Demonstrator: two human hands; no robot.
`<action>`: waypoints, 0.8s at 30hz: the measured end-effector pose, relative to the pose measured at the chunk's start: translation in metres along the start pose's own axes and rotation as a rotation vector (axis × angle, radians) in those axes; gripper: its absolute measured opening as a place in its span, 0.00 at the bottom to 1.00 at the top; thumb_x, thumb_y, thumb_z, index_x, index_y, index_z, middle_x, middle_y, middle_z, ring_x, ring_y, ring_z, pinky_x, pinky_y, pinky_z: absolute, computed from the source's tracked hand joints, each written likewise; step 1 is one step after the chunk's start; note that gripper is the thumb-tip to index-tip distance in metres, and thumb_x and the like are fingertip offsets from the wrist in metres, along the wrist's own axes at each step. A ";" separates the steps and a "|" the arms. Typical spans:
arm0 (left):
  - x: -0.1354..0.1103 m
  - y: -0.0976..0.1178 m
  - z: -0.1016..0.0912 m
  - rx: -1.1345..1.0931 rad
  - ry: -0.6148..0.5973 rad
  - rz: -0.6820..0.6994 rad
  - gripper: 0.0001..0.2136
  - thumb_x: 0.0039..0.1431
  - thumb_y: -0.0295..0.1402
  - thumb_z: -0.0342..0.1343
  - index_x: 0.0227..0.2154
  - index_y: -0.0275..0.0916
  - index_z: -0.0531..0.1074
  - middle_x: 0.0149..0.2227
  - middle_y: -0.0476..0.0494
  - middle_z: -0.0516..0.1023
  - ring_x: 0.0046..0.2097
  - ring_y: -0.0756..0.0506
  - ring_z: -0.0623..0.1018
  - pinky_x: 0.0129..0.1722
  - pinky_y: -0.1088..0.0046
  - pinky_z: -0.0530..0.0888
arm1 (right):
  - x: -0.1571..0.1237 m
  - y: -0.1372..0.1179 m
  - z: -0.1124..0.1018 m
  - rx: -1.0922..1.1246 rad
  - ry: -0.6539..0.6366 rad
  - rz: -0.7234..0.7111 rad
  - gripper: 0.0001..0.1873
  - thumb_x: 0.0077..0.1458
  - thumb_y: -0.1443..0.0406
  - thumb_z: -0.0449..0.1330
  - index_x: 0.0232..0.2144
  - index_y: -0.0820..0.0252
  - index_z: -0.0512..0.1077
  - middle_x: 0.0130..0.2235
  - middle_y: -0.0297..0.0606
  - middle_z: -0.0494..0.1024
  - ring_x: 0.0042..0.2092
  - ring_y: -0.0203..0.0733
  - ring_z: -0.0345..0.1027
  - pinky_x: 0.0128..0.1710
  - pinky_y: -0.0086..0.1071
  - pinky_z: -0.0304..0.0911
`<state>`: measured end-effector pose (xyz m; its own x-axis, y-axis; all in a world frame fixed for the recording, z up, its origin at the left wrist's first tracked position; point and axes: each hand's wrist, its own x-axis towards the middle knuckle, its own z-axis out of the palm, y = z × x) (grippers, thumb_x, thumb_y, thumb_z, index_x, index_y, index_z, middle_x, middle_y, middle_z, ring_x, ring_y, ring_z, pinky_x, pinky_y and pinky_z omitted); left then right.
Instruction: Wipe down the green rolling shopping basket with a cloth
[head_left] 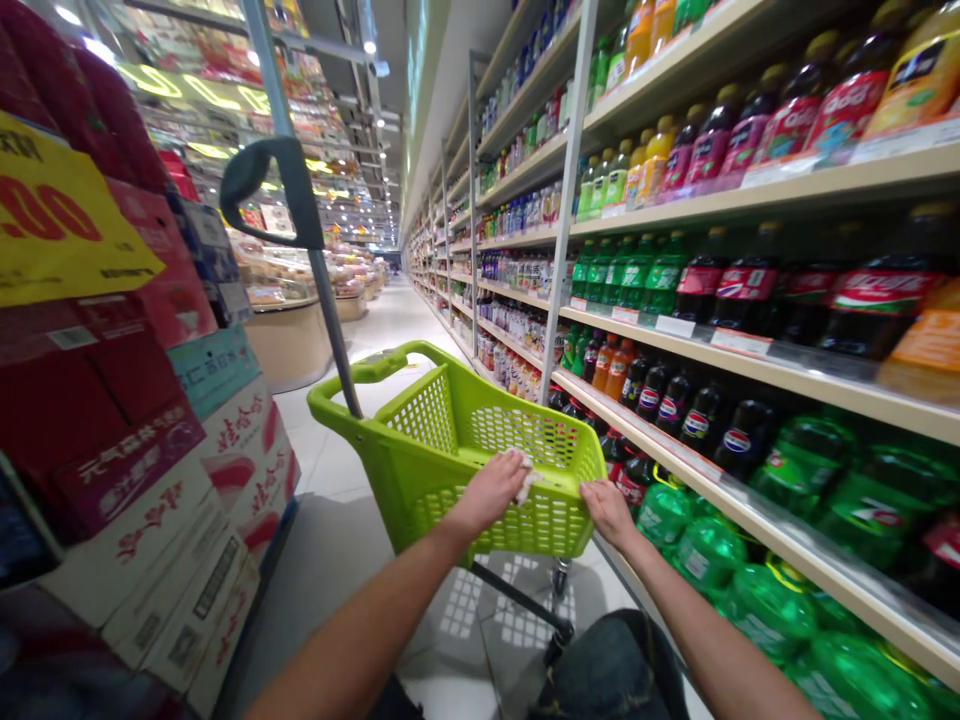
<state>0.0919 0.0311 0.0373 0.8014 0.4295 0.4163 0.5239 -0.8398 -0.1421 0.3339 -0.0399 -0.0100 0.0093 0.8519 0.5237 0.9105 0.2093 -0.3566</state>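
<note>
Wiping the green basket (442, 415) rim.
My left hand (489, 492) clenches a white cloth (528, 478); my right hand (607, 511), at its 3 o'clock, grips the rim and should brace it firmly.

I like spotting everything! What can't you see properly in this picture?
Head view:
- white crumpled thing: mostly covered by the left hand; cloth or paper, unclear.
- floor of the green plastic basket cart: hidden behind its near wall.
- yellow paper price sign: cut off by the left edge.
- far-end shelf goods: too small.
</note>
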 end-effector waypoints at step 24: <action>-0.029 -0.048 -0.043 0.122 -0.196 -0.189 0.31 0.44 0.35 0.59 0.53 0.34 0.58 0.57 0.32 0.60 0.59 0.34 0.56 0.56 0.45 0.47 | 0.048 -0.124 0.054 -0.009 0.065 -0.111 0.22 0.50 0.66 0.55 0.49 0.59 0.65 0.53 0.48 0.65 0.53 0.50 0.58 0.50 0.46 0.56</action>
<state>0.0315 0.0449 0.0708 0.7202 0.6406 0.2664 0.6908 -0.6974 -0.1906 0.1992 0.0008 0.0169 -0.0648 0.7907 0.6088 0.9113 0.2955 -0.2868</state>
